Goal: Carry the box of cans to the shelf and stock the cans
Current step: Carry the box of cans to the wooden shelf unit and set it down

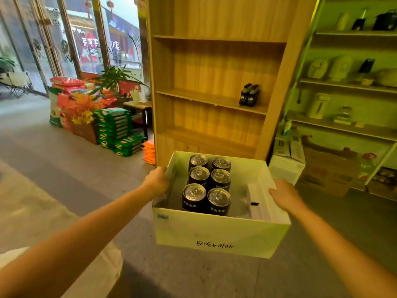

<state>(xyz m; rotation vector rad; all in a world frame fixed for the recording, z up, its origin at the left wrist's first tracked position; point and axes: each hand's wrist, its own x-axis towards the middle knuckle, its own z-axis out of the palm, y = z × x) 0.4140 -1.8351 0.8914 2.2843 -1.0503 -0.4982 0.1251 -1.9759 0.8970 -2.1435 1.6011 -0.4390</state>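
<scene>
I hold an open white cardboard box (217,231) in the air in front of a wooden shelf unit (214,100). Several black cans with silver tops (207,182) stand upright in the box, grouped toward its left half. My left hand (156,180) grips the box's left wall at the rim. My right hand (285,195) grips the right wall, its fingers over the edge. Two black cans (249,95) stand on the middle board of the shelf unit, toward its right. The other boards of the unit are bare.
Stacked green and red bags (111,130) and a potted plant (113,79) stand on the floor to the left. A white carton (286,166) and brown boxes (330,171) sit at the right under a metal rack of appliances (348,87). Grey floor lies below.
</scene>
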